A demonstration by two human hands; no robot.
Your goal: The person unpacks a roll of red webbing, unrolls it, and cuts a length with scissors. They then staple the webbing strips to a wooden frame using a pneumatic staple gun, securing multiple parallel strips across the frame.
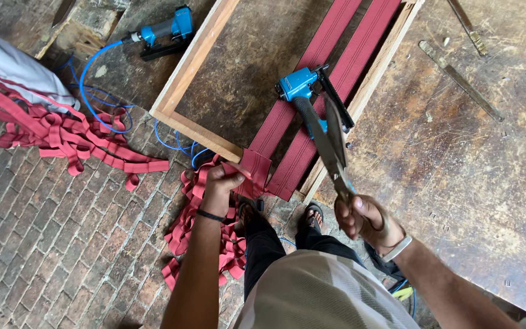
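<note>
Left hand (220, 183) has its fingers clamped on the loose end of a red strap (257, 167), pulling it over the edge of the wooden frame (196, 58) on the workbench (458, 152). Right hand (363, 216) is closed round the handles of big scissors (334, 143), blades pointing up toward 12 o'clock. A blue staple gun (302, 91) lies on the straps at about 11 o'clock from the scissors. A second gun (165, 30) sits far off at 10 o'clock, and strap scraps (68, 134) are piled on the brick floor (44, 244).
</note>
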